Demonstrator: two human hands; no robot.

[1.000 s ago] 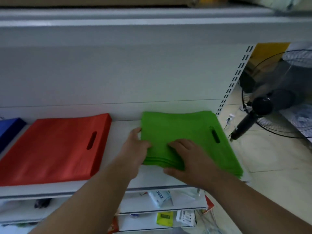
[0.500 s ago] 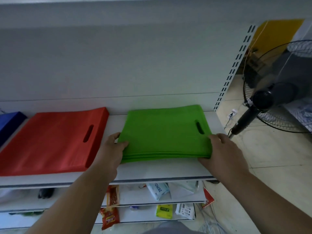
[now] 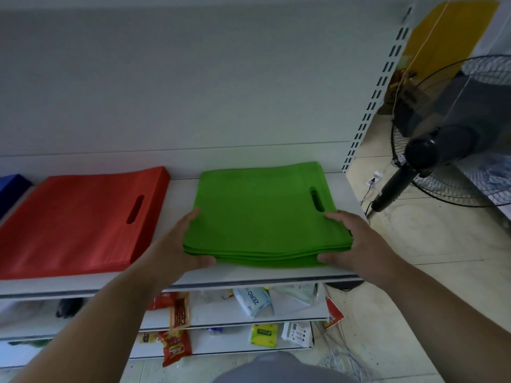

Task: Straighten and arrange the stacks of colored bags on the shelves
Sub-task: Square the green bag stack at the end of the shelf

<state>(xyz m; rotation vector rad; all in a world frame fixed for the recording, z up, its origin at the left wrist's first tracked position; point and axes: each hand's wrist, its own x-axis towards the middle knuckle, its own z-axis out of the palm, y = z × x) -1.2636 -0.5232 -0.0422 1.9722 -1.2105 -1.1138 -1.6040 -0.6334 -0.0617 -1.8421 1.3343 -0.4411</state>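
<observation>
Both hands now bracket the green stack (image 3: 262,214) at center frame on the shelf (image 3: 177,189): left hand (image 3: 179,244) and right hand (image 3: 356,241) spread against its sides, long axis running between them, equally near.

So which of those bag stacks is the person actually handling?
The green stack, rightmost on the shelf: the left hand and right hand bracket it. The red stack and blue stack lie untouched.

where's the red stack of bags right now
In the head view, the red stack lies flat on the white shelf, left of the green stack and right of a blue stack.
</observation>
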